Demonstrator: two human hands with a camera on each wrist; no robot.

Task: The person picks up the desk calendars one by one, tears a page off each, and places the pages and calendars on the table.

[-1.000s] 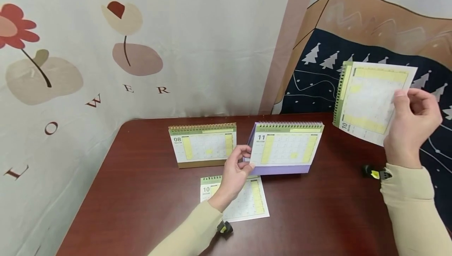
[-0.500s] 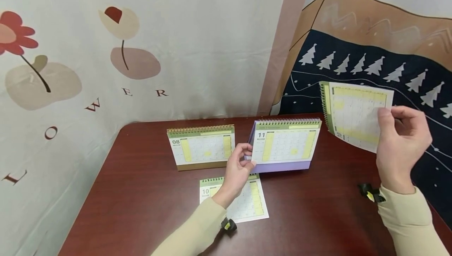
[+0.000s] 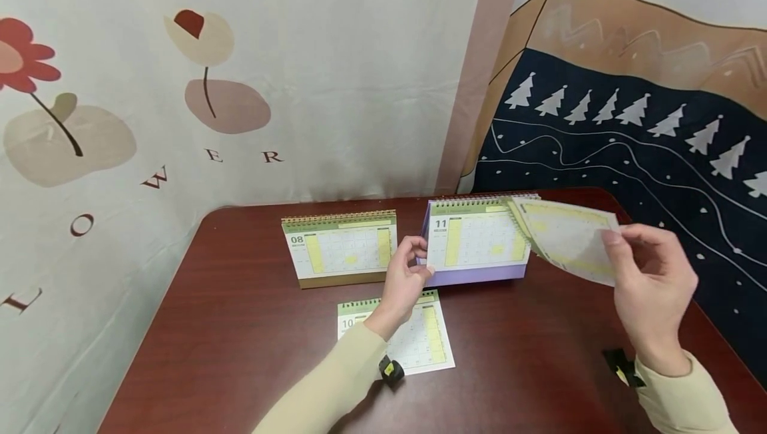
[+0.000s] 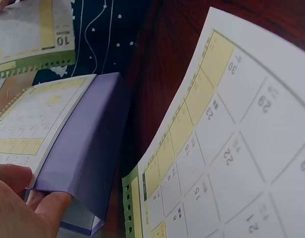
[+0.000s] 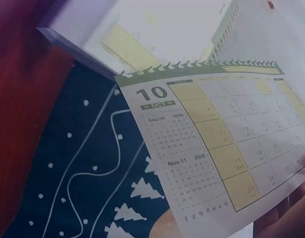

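Already torn loose, the October page (image 3: 569, 237) is pinched in the right hand (image 3: 650, 291) beside the purple calendar (image 3: 476, 247), whose edge the left hand (image 3: 404, 281) grips.

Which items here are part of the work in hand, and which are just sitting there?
In hand:
- loose 10 page, pinched by right hand
- purple-based 11 calendar, gripped by left hand

Lying about:
- 08 calendar
- second 10 page on table
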